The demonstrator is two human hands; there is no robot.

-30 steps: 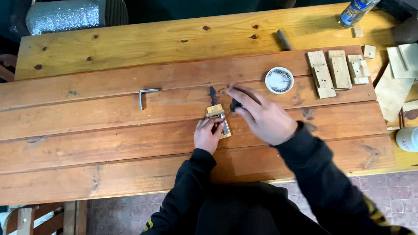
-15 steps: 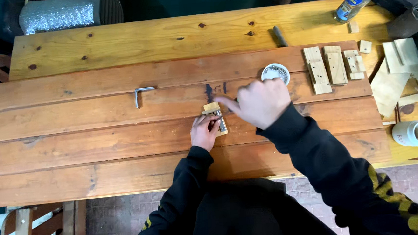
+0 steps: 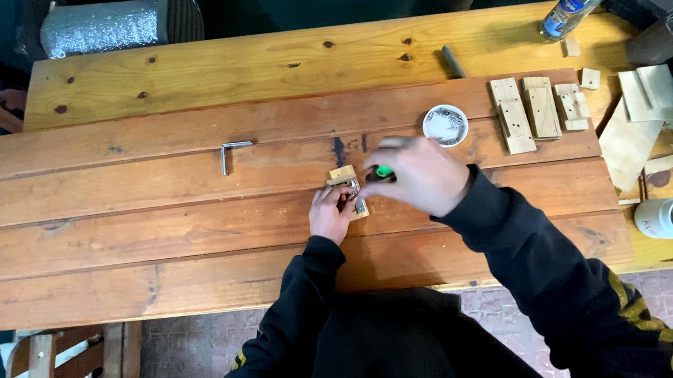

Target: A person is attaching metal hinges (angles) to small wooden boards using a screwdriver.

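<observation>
Hands meet mid-counter (image 3: pixel 160 239): your left hand (image 3: pixel 330 216) pins a small wooden block (image 3: pixel 345 174) with a metal fitting, near the white dish (image 3: pixel 445 124). Your right hand (image 3: pixel 421 174) grips what looks like a green-handled tool (image 3: pixel 382 173), its tip against the block.

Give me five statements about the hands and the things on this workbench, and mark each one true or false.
1. The left hand rests on a small wooden block. True.
2. The right hand holds a green-handled tool. True.
3. The small white dish sits left of the metal angle bracket. False: it sits well to the right of it.
4. The plastic bottle stands upright by the hands. False: it lies at the far right corner.
5. The white cup lies on its side. True.
</observation>
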